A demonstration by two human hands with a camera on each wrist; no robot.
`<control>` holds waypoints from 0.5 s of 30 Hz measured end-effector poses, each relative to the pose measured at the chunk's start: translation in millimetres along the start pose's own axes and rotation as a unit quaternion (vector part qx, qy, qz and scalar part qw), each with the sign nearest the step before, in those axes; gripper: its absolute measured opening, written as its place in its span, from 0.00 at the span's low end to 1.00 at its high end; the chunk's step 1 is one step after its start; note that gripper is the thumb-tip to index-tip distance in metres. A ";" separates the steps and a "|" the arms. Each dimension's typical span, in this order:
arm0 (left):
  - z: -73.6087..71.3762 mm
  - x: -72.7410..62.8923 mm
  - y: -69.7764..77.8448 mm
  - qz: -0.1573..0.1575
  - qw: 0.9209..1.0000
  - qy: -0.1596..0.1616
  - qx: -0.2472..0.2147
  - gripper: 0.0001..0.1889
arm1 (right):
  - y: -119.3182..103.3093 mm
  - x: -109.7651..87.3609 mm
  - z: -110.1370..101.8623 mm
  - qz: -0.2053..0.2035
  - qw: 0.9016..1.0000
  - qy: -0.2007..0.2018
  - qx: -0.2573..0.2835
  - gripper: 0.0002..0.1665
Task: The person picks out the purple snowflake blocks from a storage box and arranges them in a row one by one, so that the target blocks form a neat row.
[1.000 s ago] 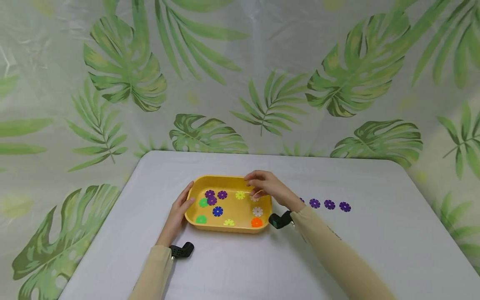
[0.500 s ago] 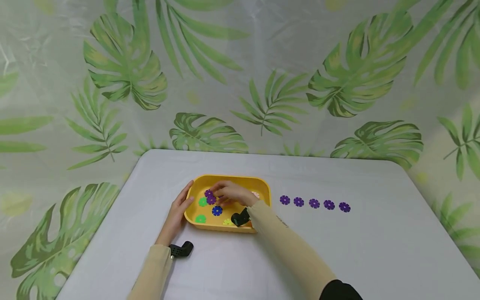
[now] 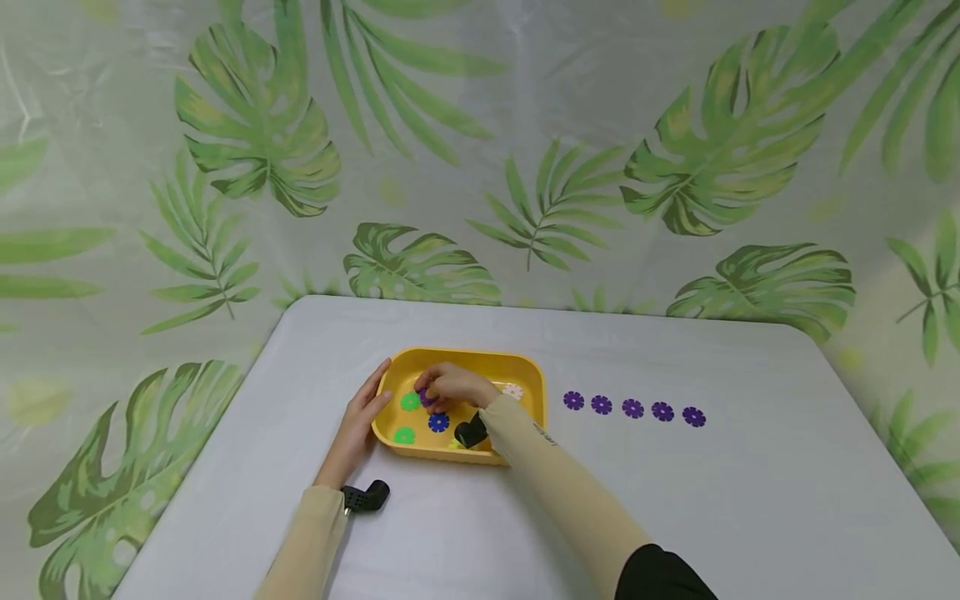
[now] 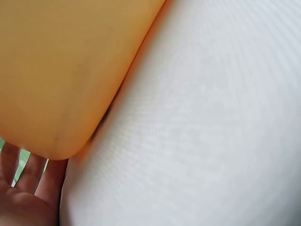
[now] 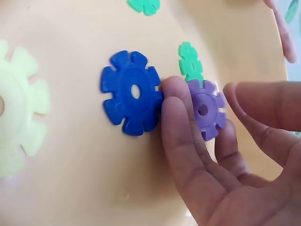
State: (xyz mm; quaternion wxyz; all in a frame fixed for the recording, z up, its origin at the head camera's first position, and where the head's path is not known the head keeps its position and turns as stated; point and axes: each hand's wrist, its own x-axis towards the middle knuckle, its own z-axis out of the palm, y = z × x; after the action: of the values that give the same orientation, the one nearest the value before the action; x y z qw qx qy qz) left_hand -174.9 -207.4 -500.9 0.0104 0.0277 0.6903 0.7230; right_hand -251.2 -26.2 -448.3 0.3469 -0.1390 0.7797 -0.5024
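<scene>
My left hand [image 3: 360, 429] grips the left end of a yellow plastic tray [image 3: 480, 456], thumb over the rim and fingers along the outer wall. In the left wrist view the tray's side [image 4: 70, 84] covers part of those fingers. Inside the tray, my right hand [image 3: 453, 386] pinches a purple snowflake disc [image 5: 205, 109] between thumb and fingertips. A blue snowflake disc [image 5: 130, 93] lies right beside the fingers. Behind the purple one is a green disc [image 5: 190, 61], with another green disc [image 3: 404, 435] nearer the tray's front left corner.
Several purple snowflake discs [image 3: 632, 408] form a row on the white table [image 3: 750, 483] right of the tray. A whitish disc [image 3: 513, 391] and a pale yellow disc [image 5: 19, 108] lie in the tray. The right forearm hides the tray's front right part.
My right hand has moved left across the tray from its right end to the purple discs, and its fingers have closed on one. The left hand stays on the tray.
</scene>
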 end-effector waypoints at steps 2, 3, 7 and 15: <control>0.3 0.0 0.4 -0.001 1.000 0.000 -0.001 0.27 | -0.4 -0.1 0.2 0.000 1.000 0.011 -0.004 0.12; 0.6 0.0 0.4 -0.002 1.000 -0.001 -0.002 0.27 | -0.6 -0.7 0.1 0.000 1.000 0.017 -0.007 0.11; 0.9 0.0 -0.2 -0.004 1.000 0.000 -0.010 0.27 | -2.7 -5.8 -3.5 -0.009 1.000 0.023 -0.017 0.10; 1.1 -2.0 2.4 -0.007 1.000 0.001 -0.016 0.27 | -1.1 -31.7 -35.9 -0.051 0.998 -0.025 -0.001 0.11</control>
State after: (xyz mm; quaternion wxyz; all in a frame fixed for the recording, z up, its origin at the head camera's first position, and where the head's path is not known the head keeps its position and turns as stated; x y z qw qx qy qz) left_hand -172.8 -206.5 -498.6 0.0151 0.0213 0.6789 0.7338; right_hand -253.0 15.9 -425.5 0.3403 -0.1913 0.7633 -0.5147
